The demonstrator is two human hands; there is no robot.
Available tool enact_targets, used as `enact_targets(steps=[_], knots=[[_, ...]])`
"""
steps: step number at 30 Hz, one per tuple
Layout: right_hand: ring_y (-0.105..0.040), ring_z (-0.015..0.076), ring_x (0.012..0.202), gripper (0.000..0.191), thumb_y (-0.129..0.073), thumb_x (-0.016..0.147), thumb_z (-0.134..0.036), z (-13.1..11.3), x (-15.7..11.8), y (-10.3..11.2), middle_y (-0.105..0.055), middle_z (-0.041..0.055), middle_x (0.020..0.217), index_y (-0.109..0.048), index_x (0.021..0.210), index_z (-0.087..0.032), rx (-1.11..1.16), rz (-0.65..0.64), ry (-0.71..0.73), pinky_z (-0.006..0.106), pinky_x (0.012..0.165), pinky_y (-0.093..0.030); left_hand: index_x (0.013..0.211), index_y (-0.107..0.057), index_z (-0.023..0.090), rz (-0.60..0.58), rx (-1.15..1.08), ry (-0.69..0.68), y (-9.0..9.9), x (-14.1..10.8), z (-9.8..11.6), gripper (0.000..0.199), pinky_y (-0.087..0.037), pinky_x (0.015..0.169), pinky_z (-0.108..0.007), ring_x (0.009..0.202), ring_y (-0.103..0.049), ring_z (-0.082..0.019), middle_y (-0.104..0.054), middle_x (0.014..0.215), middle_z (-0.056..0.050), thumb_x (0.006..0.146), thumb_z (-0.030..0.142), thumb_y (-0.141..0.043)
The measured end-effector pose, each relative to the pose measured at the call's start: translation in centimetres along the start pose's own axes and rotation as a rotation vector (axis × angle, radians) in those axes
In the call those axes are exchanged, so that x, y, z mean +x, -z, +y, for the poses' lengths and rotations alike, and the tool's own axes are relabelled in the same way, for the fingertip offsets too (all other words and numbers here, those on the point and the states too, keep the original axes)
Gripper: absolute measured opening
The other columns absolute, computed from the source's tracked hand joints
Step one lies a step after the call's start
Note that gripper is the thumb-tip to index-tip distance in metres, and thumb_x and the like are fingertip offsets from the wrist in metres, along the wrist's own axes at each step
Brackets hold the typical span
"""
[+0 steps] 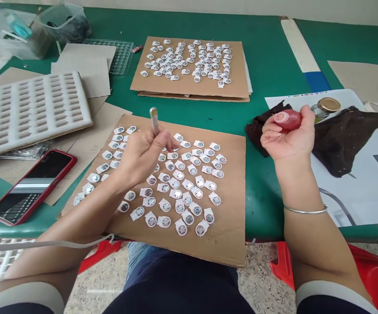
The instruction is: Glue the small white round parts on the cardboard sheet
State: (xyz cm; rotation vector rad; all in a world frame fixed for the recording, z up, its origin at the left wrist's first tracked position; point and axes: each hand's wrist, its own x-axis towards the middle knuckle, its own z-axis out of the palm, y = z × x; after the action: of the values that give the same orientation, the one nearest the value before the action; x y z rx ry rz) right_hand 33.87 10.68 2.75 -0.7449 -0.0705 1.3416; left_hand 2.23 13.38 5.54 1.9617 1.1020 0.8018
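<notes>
My left hand [143,155] is closed on a slim metal tool [154,120] whose upper end sticks up above the fist; its lower end is hidden. That hand hovers over a cardboard sheet [225,244] bearing many small round silver pieces on white tabs [179,175]. To the right of the sheet, my right hand [289,137] is raised, palm up, with its fingers curled round a smooth dark red rounded object [292,120]. A pale round end shows at the object's left side. Just behind and beside this hand lies a dark brown cloth [342,139].
A second cardboard stack [192,91] with similar pieces lies at the back. On the left are a white slotted tray [35,109], a red-cased phone [33,185] and plastic tubs [66,22]. A gold-lidded jar [328,105] and white paper [369,200] are at right.
</notes>
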Motion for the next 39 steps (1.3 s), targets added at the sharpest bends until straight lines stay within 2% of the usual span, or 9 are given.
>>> enact_targets(steps=[3, 6, 10, 15, 22, 27, 31, 34, 39], knots=[[-0.037, 0.0039, 0.041, 0.040, -0.041, 0.077, -0.058, -0.2, -0.1, -0.1, -0.047, -0.0038, 0.053, -0.041, 0.068, -0.018, -0.017, -0.031, -0.027, 0.014, 0.029, -0.028, 0.075, -0.063, 0.014, -0.211, 0.281, -0.038, -0.5, 1.2, 0.3, 0.026, -0.039, 0.056, -0.024, 0.056, -0.052, -0.011, -0.059, 0.061, -0.001, 0.089, 0.027, -0.045], [-0.037, 0.0034, 0.040, 0.045, -0.039, 0.077, -0.060, -0.1, -0.2, -0.3, -0.046, -0.0035, 0.053, -0.041, 0.067, -0.016, -0.061, -0.033, -0.031, 0.013, 0.029, -0.026, 0.077, -0.067, 0.015, -0.374, 0.388, -0.137, -2.0, 2.5, -0.4, 0.016, -0.039, 0.062, -0.025, 0.067, -0.056, -0.013, -0.064, 0.071, -0.003, 0.082, 0.023, -0.054], [-0.036, 0.0030, 0.040, 0.048, -0.034, 0.078, -0.061, 0.0, -0.5, -0.8, -0.045, -0.0029, 0.053, -0.041, 0.065, -0.016, -0.104, -0.019, -0.023, 0.012, 0.029, -0.025, 0.084, -0.069, 0.016, -0.520, 0.426, -0.090, -3.8, 3.6, -2.1, 0.015, -0.039, 0.066, -0.025, 0.075, -0.056, -0.014, -0.065, 0.085, -0.005, 0.079, 0.024, -0.057], [-0.037, 0.0039, 0.040, 0.043, -0.037, 0.078, -0.059, -0.3, -0.8, -1.1, -0.044, -0.0031, 0.054, -0.041, 0.065, -0.017, -0.079, -0.046, -0.029, 0.012, 0.029, -0.024, 0.093, -0.069, 0.019, -0.625, 0.507, -0.071, -4.6, 3.9, -3.0, 0.021, -0.038, 0.064, -0.026, 0.079, -0.055, -0.016, -0.063, 0.086, -0.005, 0.079, 0.029, -0.058], [-0.037, 0.0047, 0.040, 0.045, -0.033, 0.079, -0.061, -0.6, -0.7, -0.9, -0.044, -0.0030, 0.051, -0.039, 0.063, -0.019, -0.071, -0.047, -0.014, 0.013, 0.028, -0.022, 0.093, -0.067, 0.018, -0.662, 0.607, -0.034, -4.8, 4.1, -2.9, 0.023, -0.036, 0.062, -0.027, 0.080, -0.055, -0.016, -0.063, 0.091, -0.007, 0.079, 0.030, -0.054], [-0.036, 0.0037, 0.039, 0.046, -0.033, 0.078, -0.062, -0.3, -0.7, -1.1, -0.045, -0.0036, 0.050, -0.040, 0.064, -0.018, -0.079, -0.032, -0.028, 0.012, 0.027, -0.024, 0.087, -0.065, 0.016, -0.661, 0.694, 0.038, -5.0, 3.8, -1.8, 0.018, -0.035, 0.059, -0.026, 0.079, -0.056, -0.017, -0.062, 0.089, -0.008, 0.078, 0.028, -0.054], [-0.036, 0.0035, 0.038, 0.047, -0.034, 0.077, -0.064, -0.2, -0.7, -0.9, -0.047, -0.0037, 0.049, -0.039, 0.065, -0.019, -0.074, -0.034, -0.043, 0.012, 0.026, -0.025, 0.082, -0.064, 0.015, -0.635, 0.673, 0.036, -5.1, 3.3, -1.1, 0.013, -0.035, 0.061, -0.026, 0.078, -0.055, -0.016, -0.062, 0.088, -0.007, 0.078, 0.024, -0.056], [-0.036, 0.0042, 0.039, 0.042, -0.035, 0.079, -0.060, -0.3, -0.8, -0.8, -0.049, -0.0033, 0.050, -0.039, 0.067, -0.020, -0.043, -0.060, -0.055, 0.013, 0.027, -0.026, 0.078, -0.064, 0.015, -0.547, 0.582, 0.038, -4.7, 2.8, -0.9, 0.010, -0.035, 0.060, -0.026, 0.075, -0.053, -0.015, -0.061, 0.085, -0.006, 0.075, 0.023, -0.060], [-0.037, 0.0061, 0.040, 0.037, -0.037, 0.079, -0.057, -0.2, -0.8, -0.5, -0.051, -0.0025, 0.051, -0.040, 0.070, -0.021, -0.021, -0.066, -0.058, 0.016, 0.029, -0.028, 0.080, -0.063, 0.014, -0.263, 0.310, 0.141, -2.1, 1.7, -0.9, 0.014, -0.033, 0.055, -0.026, 0.060, -0.049, -0.012, -0.058, 0.068, -0.003, 0.079, 0.027, -0.058]])
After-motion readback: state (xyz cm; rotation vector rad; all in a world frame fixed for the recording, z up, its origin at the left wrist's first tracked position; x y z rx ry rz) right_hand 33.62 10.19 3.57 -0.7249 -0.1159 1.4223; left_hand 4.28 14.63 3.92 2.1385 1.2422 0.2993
